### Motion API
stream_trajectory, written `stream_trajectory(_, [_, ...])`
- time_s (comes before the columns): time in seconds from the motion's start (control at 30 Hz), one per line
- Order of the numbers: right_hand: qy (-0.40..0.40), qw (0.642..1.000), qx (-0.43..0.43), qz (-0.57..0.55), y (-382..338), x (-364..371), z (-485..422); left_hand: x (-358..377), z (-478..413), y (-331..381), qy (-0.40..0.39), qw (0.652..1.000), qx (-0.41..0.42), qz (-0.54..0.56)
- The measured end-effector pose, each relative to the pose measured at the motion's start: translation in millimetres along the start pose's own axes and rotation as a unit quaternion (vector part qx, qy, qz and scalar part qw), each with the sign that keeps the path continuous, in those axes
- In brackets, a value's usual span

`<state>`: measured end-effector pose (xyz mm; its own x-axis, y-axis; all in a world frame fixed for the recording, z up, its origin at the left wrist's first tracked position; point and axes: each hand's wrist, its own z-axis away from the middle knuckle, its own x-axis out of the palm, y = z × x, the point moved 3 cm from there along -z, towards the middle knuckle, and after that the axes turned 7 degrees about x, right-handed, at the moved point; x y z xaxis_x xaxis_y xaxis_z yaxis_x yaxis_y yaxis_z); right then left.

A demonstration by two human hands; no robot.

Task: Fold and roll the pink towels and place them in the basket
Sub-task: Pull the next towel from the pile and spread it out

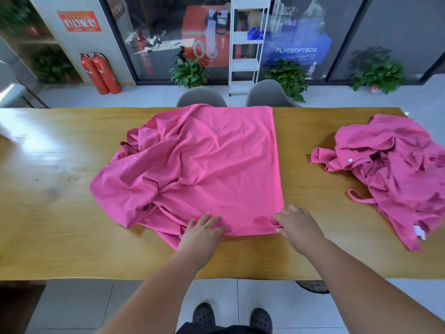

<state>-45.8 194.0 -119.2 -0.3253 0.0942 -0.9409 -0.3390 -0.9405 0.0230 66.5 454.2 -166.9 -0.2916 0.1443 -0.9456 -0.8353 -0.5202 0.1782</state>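
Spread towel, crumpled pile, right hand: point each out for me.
spread towel (pixel 212 160), head view, flat middle of the cloth.
crumpled pile (pixel 395 174), head view, centre of the heap.
right hand (pixel 299 225), head view, back of the hand.

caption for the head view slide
Left hand presses and right hand pinches the near edge of a pink towel on a table, second towel beside

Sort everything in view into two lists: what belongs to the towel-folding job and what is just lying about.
Job: spread pink towel; crumpled pink pile; left hand pressing its near edge; right hand pinching its corner; wooden table. No basket in view.

Lying about: two fire extinguishers; white shelf rack; grey chairs; potted plants.
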Motion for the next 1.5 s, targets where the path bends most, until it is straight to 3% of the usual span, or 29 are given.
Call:
stream_trajectory(0.13, [-0.013,0.997,0.047,0.06,49.6,-0.8,18.4,-0.4,-5.6,51.5,0.096,0.994,0.047,-0.03])
stream_trajectory(0.2, [-0.017,0.993,0.074,0.091,79.0,6.9,27.6,2.5,-12.3,86.6,0.077,0.993,0.084,-0.003])
stream_trajectory(0.27, [-0.042,0.986,0.092,0.133,99.0,16.4,34.2,4.9,-14.8,119.8,0.009,0.994,0.09,0.063])
stream_trajectory(0.33, [-0.068,0.98,0.096,0.158,106.7,23.0,37.1,7.0,-15.4,142.5,-0.017,0.992,0.061,0.109])
stream_trajectory(0.4, [-0.046,0.988,0.075,0.127,100.2,21.4,34.8,5.7,-15.7,148.0,0.017,0.994,0.004,0.107])
stream_trajectory(0.5, [-0.019,1.0,0.017,-0.001,75.2,25.2,30.4,8.6,-11.9,134.7,0.033,0.994,-0.108,0.007])
stream_trajectory(0.6, [-0.083,0.992,0.013,-0.096,49.9,44.2,40.2,15.7,-1.6,120.1,-0.014,0.98,-0.193,-0.045])
stream_trajectory(0.67, [-0.1,0.99,0.059,-0.086,48.8,57.2,49.9,18.6,4.0,120.5,-0.027,0.983,-0.177,-0.042])
stream_trajectory(0.8, [-0.061,0.986,0.156,-0.016,71.2,64.2,55.0,20.0,13.5,126.2,0.039,0.994,-0.1,0.016])
stream_trajectory(0.9, [-0.065,0.979,0.19,-0.018,73.5,53.7,42.5,24.3,25.3,118.1,0.095,0.988,-0.125,0.014])
stream_trajectory(0.97, [-0.033,0.987,0.156,0.005,58.2,46.3,35.4,28.2,36.7,106.5,0.105,0.977,-0.187,0.013])
stream_trajectory(1.03, [0.012,0.998,0.06,0.009,28.5,42.3,30.4,32.9,49.9,93.0,0.094,0.967,-0.237,0.01])
stream_trajectory(1.13, [-0.006,0.995,-0.088,-0.047,-26.6,41.9,27.0,36.6,70.0,68.5,0.067,0.957,-0.281,0.029])
stream_trajectory(1.23, [-0.016,0.983,-0.173,-0.052,-75.9,40.5,23.1,36.7,88.4,38.4,0.049,0.949,-0.306,0.062])
stream_trajectory(1.5, [-0.024,0.98,-0.196,-0.017,-154.4,19.2,-5.3,33.1,122.9,-51.8,-0.022,0.969,-0.245,0.026])
